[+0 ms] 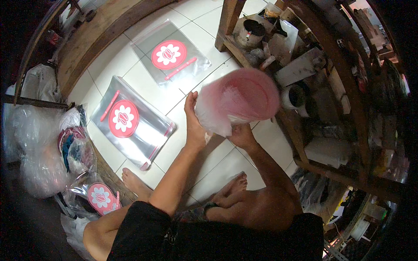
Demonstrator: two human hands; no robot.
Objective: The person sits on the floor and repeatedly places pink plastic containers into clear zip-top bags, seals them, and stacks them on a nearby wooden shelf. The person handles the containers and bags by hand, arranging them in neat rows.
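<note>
Glossy white square tiles with thin dark grout lines cover the floor (98, 69), catching a strong glare near the middle. A broad wooden beam (98, 37) bends along the upper left, and a narrower wooden plank (103, 160) edges the tiles at the lower left. On the right stands a worn wooden shelving unit (230, 19), its lower recesses in shadow, with a brighter patch beyond it at upper right.

Left forearm (176, 176) slanting up from the lower middle, left hand (197, 128) near the frame's centre, fingers (190, 102) raised and gently curved, right forearm (272, 167) angling in from lower right, right hand (242, 136) just right of centre, mostly hidden, probably curled.
</note>
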